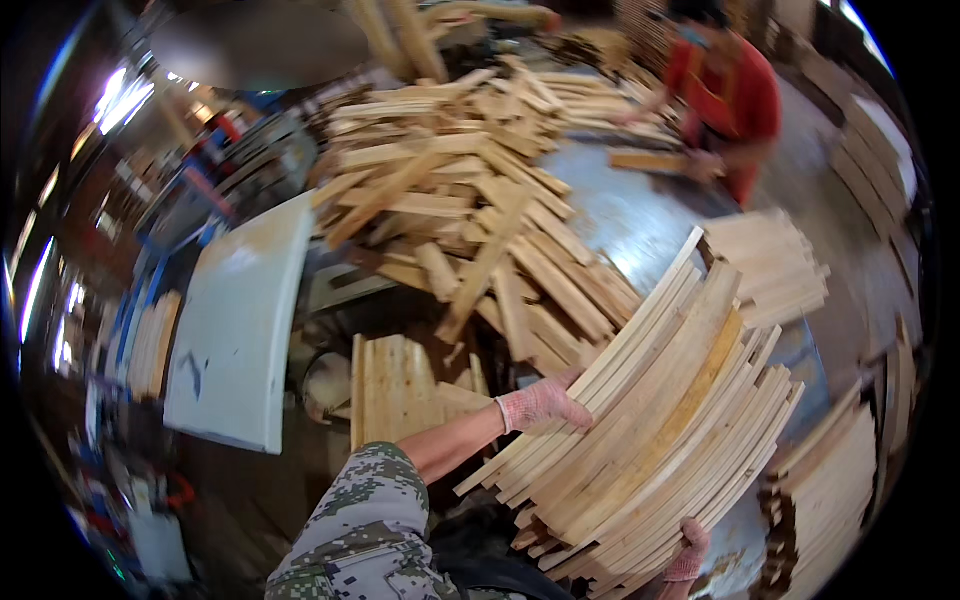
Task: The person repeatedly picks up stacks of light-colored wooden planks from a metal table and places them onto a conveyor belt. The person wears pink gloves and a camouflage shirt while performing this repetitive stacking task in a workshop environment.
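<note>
A wide stack of pale wooden slats [640, 400] lies in front of me on a blue-grey table, bending in the fisheye picture. My left hand [547, 402], in a pinkish knitted glove, is closed against the stack's left side. On the right near side my right hand [690, 550], gloved the same way, grips the edge with its fingers curled. Between the hands the slats stand close together, their ends uneven. One strip [700, 380] in the middle is more yellow than the others. The undersides of the slats and some fingertips are hidden.
A large loose heap of planks [470, 200] covers the table's far side. Beyond it a co-worker in red [735, 100] handles a board [648, 160]. Another slat stack [770, 265] stands at right, more [830, 490] lower right. A pale panel [240, 320] leans at left.
</note>
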`<action>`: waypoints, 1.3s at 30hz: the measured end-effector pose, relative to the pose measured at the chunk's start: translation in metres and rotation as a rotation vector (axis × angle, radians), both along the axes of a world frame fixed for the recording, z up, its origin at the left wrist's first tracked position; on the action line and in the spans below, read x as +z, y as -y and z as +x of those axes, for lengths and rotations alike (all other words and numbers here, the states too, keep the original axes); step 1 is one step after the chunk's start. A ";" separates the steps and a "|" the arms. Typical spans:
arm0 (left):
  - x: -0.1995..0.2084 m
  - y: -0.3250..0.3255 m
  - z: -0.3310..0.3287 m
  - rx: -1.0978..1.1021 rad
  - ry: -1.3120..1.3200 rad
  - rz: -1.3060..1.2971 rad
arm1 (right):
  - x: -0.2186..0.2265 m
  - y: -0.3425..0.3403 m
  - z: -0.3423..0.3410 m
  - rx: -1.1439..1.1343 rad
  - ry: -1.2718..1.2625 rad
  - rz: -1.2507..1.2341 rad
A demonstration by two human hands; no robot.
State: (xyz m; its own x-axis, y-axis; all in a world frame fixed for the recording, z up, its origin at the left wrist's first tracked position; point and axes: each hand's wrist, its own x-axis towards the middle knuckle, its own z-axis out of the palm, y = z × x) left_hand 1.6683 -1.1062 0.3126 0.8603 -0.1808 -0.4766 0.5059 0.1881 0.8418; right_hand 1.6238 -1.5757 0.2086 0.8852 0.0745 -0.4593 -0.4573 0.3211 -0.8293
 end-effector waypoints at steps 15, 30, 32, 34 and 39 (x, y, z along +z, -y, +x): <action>0.102 -0.242 -0.541 0.995 0.214 0.046 | 0.113 -0.416 -0.124 0.829 0.170 -0.008; 0.078 -0.420 -0.840 1.343 0.043 0.019 | 0.143 -0.768 -0.347 1.405 -0.064 0.076; 0.081 -0.453 -0.852 1.333 0.002 0.065 | 0.184 -0.794 -0.380 1.329 -0.059 0.084; 0.098 -0.497 -0.841 1.369 -0.214 0.401 | 0.138 -0.828 -0.359 1.342 -0.210 0.230; 0.108 -0.629 -0.859 1.056 -0.338 0.665 | 0.164 -0.915 -0.411 1.075 -0.177 0.199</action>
State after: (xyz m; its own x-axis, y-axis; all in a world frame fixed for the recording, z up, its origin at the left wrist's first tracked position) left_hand 0.8093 -0.4774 0.4211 0.2605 0.8628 -0.4333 0.5748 0.2220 0.7876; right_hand 1.2132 -0.6603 0.3722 0.2382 0.8512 -0.4677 -0.6850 -0.1941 -0.7022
